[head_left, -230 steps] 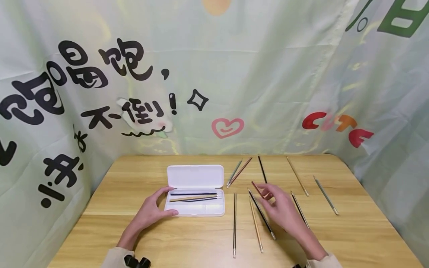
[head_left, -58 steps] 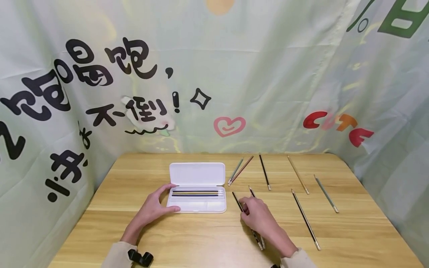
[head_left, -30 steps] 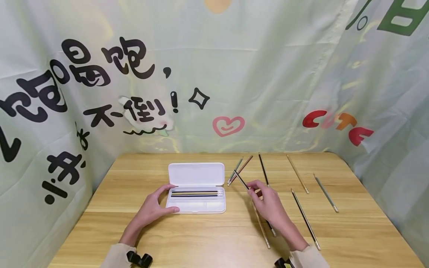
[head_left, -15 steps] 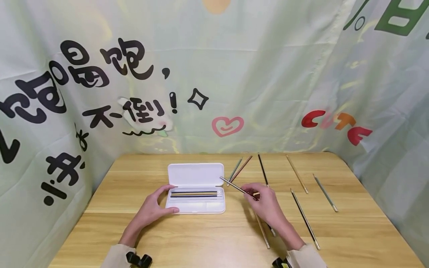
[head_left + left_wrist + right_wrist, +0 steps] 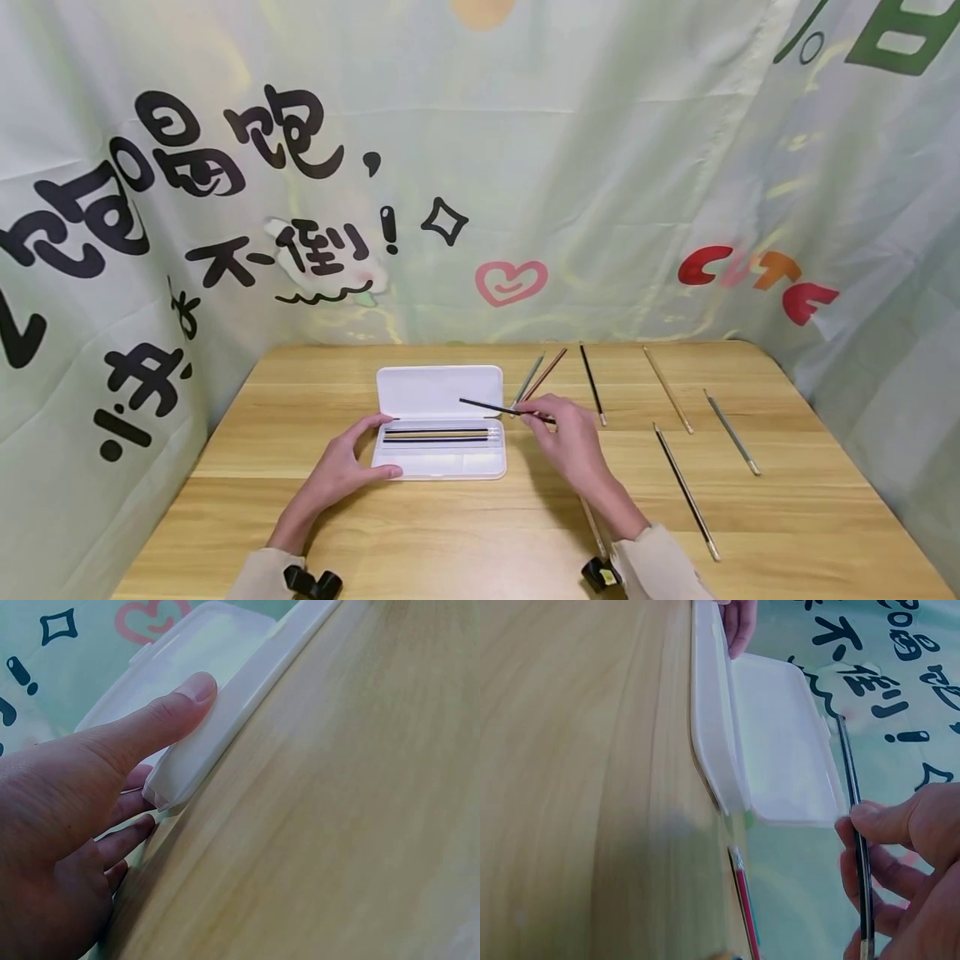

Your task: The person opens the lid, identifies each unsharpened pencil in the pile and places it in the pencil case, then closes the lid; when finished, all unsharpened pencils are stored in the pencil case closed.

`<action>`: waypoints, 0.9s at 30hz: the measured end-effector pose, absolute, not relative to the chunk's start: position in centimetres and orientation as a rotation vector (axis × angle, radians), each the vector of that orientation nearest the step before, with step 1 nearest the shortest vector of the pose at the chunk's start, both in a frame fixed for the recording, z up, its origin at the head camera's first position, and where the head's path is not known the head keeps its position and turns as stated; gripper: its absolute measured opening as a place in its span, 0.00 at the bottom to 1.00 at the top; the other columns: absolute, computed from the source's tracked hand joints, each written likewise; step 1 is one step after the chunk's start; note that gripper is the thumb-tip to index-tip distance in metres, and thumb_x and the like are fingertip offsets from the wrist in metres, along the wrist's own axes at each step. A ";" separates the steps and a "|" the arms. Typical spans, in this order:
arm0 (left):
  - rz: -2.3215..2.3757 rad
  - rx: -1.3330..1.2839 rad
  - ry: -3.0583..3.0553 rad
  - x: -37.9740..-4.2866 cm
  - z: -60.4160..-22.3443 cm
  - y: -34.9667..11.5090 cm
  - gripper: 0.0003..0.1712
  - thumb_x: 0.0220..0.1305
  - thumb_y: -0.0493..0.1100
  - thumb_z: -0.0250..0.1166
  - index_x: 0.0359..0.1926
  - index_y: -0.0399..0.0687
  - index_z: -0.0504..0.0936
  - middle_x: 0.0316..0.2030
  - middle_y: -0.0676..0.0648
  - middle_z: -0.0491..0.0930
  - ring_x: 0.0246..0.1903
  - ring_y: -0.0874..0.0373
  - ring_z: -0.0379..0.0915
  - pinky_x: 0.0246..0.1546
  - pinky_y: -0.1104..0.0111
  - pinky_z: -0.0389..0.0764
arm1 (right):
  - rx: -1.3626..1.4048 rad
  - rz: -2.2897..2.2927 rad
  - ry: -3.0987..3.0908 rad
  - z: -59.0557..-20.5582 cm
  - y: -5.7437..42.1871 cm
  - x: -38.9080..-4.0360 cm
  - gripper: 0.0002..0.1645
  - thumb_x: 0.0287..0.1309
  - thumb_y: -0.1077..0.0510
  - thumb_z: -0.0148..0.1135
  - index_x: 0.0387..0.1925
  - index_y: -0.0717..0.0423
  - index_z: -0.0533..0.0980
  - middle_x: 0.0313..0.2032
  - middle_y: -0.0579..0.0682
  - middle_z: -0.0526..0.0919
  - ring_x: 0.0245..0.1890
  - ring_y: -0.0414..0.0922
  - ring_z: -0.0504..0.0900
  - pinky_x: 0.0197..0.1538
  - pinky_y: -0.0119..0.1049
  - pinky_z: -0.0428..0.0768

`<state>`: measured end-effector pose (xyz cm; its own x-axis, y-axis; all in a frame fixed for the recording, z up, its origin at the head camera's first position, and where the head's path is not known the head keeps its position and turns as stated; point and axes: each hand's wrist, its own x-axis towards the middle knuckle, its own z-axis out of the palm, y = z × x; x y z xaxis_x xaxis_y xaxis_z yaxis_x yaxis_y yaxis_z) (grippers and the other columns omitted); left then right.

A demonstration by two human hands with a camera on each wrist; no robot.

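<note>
A white pencil case (image 5: 438, 465) lies with its lid up on the table, several pencils (image 5: 438, 435) side by side in its rear compartment. My left hand (image 5: 347, 462) holds the case's left end, thumb on the front rim and fingers toward the hinge side; the left wrist view shows the thumb (image 5: 169, 716) on the edge. With thumb and fingertips, my right hand (image 5: 573, 442) pinches a black pencil (image 5: 483, 405), raised right of the case, its far end in front of the lid (image 5: 438, 390). The right wrist view shows this pencil (image 5: 853, 769) clear of the table.
Behind the right hand lie a green pencil (image 5: 529, 375) and a red pencil (image 5: 547, 369). Further right are black pencils (image 5: 591, 383) (image 5: 686, 492), a natural-wood pencil (image 5: 667, 390) and a grey-green one (image 5: 732, 433). Another wooden pencil (image 5: 592, 525) is partly hidden under the right forearm.
My right hand has lifted the black pencil from the table, swung its far end leftward and carried it toward the case. Pencils inside the case, askew earliest, now lie parallel. The left hand stays put.
</note>
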<state>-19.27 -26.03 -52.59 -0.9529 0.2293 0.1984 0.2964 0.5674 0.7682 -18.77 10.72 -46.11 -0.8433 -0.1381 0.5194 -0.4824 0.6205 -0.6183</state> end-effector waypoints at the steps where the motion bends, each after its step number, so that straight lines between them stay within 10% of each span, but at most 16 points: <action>1: -1.351 -0.458 -2.713 -19.3 -52.6 -26.0 0.48 0.45 0.58 0.84 0.67 0.56 0.75 0.65 0.44 0.77 0.68 0.40 0.66 0.68 0.36 0.59 | 0.507 1.129 -2.423 -46.2 10.4 -18.9 0.08 0.59 0.68 0.73 0.37 0.53 0.89 0.33 0.46 0.89 0.31 0.39 0.83 0.31 0.32 0.77; 27: -1.385 -0.444 -2.713 -19.3 -52.7 -26.0 0.47 0.45 0.57 0.85 0.66 0.57 0.75 0.64 0.45 0.77 0.68 0.42 0.66 0.69 0.38 0.59 | 0.782 1.139 -2.585 -47.9 1.9 -20.8 0.09 0.58 0.73 0.69 0.35 0.58 0.87 0.36 0.50 0.88 0.37 0.44 0.86 0.42 0.35 0.84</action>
<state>-19.28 -25.99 -52.66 -0.9563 0.2256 0.1858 0.2829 0.5541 0.7829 -20.78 1.88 -47.88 -0.8371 -0.3839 0.3896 -0.5466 0.5608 -0.6219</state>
